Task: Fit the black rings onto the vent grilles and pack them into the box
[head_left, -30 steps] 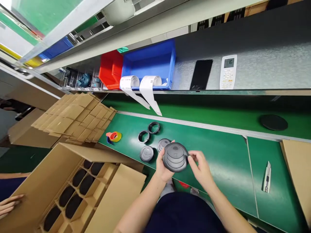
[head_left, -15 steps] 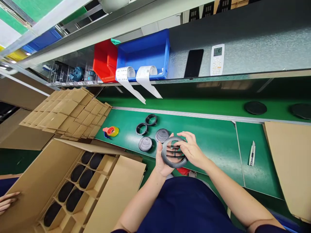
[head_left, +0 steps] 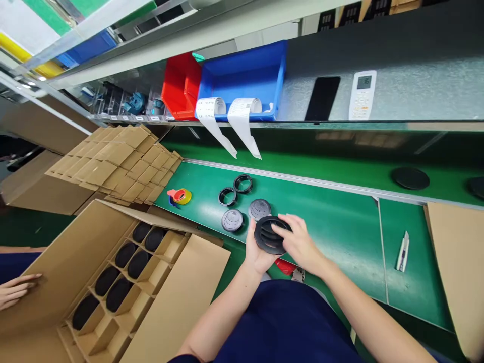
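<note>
A round black air vent with slats across its face is in my left hand, which cups it from below and the left side. My right hand is at the vent's right edge, with one digit on the slats and other fingers by the far rim. Just beyond the vent, a round grey vent piece lies on the green bench, and a similar grey piece lies to its left. Behind them are two black rings, a nearer ring and a farther ring.
At left, an open carton has dividers with several black round parts. Another person's hand touches its side. Cardboard dividers are stacked behind. A tape roll and a utility knife lie on the bench. A shelf holds a blue bin.
The vent's slats have tilted from open, with see-through gaps, to a nearly closed dark face. Both hands remain on it. The camera view has shifted slightly left.
</note>
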`<state>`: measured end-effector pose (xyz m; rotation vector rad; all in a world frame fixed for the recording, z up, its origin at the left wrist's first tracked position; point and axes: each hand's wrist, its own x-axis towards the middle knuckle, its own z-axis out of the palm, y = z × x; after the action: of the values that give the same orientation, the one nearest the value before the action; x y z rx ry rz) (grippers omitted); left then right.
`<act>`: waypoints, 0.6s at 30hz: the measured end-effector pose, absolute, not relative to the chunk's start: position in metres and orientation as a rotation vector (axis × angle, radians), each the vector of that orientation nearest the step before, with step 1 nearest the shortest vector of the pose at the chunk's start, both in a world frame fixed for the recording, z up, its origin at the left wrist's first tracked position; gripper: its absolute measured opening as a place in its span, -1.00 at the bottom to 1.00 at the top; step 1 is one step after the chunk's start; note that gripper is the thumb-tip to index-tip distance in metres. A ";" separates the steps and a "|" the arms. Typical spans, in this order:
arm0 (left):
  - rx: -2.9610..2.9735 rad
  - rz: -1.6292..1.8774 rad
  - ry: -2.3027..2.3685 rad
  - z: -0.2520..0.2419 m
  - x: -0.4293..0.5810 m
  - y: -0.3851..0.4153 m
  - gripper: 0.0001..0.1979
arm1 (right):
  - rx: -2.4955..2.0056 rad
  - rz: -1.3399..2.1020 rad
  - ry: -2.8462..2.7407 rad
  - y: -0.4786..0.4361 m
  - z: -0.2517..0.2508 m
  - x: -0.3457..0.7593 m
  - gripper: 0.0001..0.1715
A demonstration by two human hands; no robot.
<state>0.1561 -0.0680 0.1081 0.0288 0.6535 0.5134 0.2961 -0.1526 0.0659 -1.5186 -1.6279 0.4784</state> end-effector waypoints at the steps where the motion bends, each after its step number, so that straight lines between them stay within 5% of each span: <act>1: 0.001 0.525 0.688 0.102 0.151 -0.066 -0.51 | -1.528 0.458 -1.748 -0.151 0.061 0.290 -0.43; 8: -0.064 0.522 0.834 0.062 0.098 -0.039 -0.48 | -1.553 0.753 -2.139 -0.108 0.025 0.236 -0.27; 14: -0.053 0.566 0.765 0.064 0.048 0.022 -0.50 | -1.340 1.195 -2.108 -0.018 0.030 0.196 0.30; 18: -0.106 0.634 0.853 0.056 0.007 0.059 -0.39 | -1.298 1.164 -2.115 0.069 0.022 0.172 0.27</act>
<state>0.0072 0.0589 0.0564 -0.1059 0.8535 0.6343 0.1724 0.0690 0.0223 -1.2976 -2.1150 1.1642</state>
